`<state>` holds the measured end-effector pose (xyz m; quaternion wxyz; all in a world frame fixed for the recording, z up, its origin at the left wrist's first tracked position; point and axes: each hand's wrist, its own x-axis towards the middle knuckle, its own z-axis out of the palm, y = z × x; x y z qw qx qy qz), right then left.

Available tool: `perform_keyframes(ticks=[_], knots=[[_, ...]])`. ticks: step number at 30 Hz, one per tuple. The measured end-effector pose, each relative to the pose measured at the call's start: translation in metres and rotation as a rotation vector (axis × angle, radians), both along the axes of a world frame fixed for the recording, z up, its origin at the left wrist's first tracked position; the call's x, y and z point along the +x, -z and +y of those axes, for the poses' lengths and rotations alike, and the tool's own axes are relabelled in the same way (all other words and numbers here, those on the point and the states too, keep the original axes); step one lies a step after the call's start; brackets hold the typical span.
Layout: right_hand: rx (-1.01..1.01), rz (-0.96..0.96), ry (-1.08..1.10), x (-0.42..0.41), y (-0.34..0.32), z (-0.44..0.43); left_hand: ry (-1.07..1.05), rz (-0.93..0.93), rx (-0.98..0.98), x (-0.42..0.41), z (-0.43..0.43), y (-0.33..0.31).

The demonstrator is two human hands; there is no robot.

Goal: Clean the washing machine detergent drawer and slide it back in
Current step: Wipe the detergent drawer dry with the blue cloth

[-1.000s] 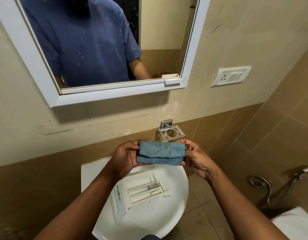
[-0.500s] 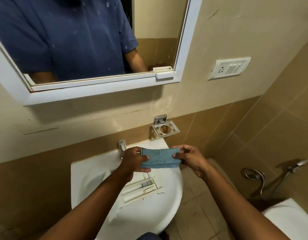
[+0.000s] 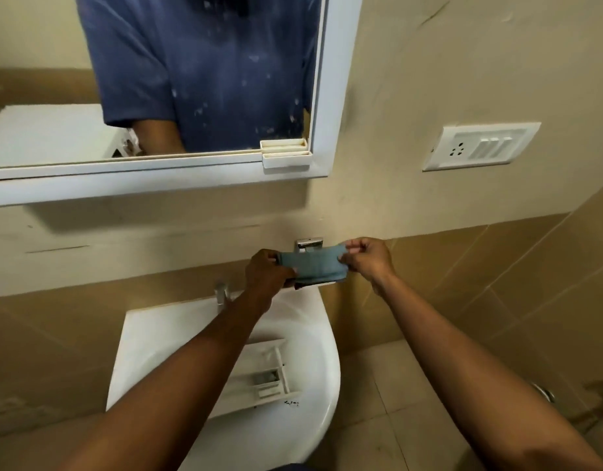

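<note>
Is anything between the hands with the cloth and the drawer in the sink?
Nothing visible. The left hand and right hand hold the blue cloth near the wall; the drawer lies uncovered in the sink below, only the left forearm crossing over it.

drawer point(image 3: 266, 375) partly behind left forearm point(image 3: 205, 351), metal holder point(image 3: 308, 243) mostly behind cloth point(image 3: 313, 265)

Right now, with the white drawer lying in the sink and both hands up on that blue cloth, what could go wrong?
1. Neither hand holds the detergent drawer. It lies loose in the curved sink, so it might slide or knock about.
2. The left hand and right hand hold the cloth only by its ends, close to the metal wall holder. It could slip and drop, or catch on that holder.
</note>
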<state>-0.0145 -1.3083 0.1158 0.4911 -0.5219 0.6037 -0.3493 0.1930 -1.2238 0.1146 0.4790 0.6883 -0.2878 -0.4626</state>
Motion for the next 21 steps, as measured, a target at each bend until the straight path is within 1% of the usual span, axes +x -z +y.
perform_keyframes(ticks=[1, 2, 4, 7, 10, 13, 16, 19, 21], knots=[[0.014, 0.06, -0.021, -0.001, 0.008, -0.001, -0.022, 0.008, 0.024, -0.002, 0.0, 0.007], [0.034, 0.08, -0.035, -0.003, 0.014, -0.003, -0.047, 0.02, 0.038, -0.004, 0.0, 0.013], [0.048, 0.054, -0.037, -0.008, 0.019, -0.003, -0.086, 0.038, 0.029, -0.007, 0.0, 0.02], [0.016, 0.018, -0.043, -0.013, 0.019, -0.003, -0.13, 0.063, -0.018, -0.004, 0.0, 0.024], [-0.005, -0.005, -0.015, -0.015, 0.022, 0.002, -0.125, 0.078, -0.021, 0.003, 0.008, 0.026], [-0.136, 0.072, 0.08, -0.013, 0.021, 0.018, -0.134, 0.035, 0.003, 0.02, 0.027, 0.029], [-0.341, 0.145, 0.12, -0.003, 0.009, 0.045, -0.193, -0.015, 0.001, 0.054, 0.053, 0.032], [-0.523, 0.119, 0.062, 0.018, 0.002, 0.074, -0.203, -0.069, 0.032, 0.093, 0.082, 0.033], [-0.6, 0.116, -0.008, 0.034, 0.005, 0.092, -0.217, -0.168, 0.087, 0.11, 0.101, 0.033]])
